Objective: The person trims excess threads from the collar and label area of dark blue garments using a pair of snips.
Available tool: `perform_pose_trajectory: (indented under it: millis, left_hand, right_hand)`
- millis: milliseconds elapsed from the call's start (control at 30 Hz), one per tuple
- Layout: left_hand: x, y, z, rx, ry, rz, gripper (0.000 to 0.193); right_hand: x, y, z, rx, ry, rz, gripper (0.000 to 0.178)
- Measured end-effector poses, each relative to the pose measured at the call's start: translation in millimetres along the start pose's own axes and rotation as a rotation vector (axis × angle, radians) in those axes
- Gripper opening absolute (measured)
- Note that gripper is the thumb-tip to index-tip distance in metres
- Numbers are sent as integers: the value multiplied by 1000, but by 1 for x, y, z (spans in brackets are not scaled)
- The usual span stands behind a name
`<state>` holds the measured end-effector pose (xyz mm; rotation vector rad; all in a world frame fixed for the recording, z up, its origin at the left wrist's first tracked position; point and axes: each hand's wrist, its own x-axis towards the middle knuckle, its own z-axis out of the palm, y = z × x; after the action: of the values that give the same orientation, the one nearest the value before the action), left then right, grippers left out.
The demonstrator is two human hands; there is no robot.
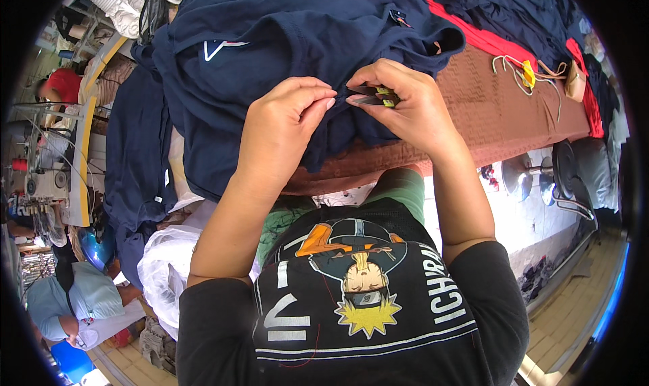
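My left hand (287, 112) is closed in a pinch, thumb against fingertips, over a navy blue garment (263, 65). Anything between those fingertips is too small to make out. Facing it, just to the right, my right hand (412, 105) grips a pair of thread snips (368, 101) with dark blades and yellow on the inner side. The blades are apart and point toward the left fingertips, with a small gap between. Beneath both hands the garment lies in loose folds, showing a white-and-red outlined mark (220, 48) and a small label (400, 18).
Brown cloth covers the table (500, 102). At its right lie a red strip (473, 31), beige cords with a yellow piece (528, 75) and more navy fabric (514, 14). A clear plastic bag (165, 261) is at my left. Beyond it, a person in light blue (88, 295) works.
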<state>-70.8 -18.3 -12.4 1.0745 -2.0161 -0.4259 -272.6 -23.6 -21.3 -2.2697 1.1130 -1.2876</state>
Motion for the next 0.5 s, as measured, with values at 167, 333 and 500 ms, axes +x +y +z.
perform_pose_trajectory:
  millis: [167, 333, 500]
  left_hand:
    - [2, 1, 2, -61, -6, -33, 10]
    - [7, -1, -5, -218, -104, -121, 10]
    - [12, -5, -11, -368, -199, -180, 11]
  right_hand:
    - [1, 2, -1, 26, -6, -7, 26]
    - [4, 0, -6, 70, -44, 13, 24]
    - [6, 1, -9, 67, -54, 19, 23]
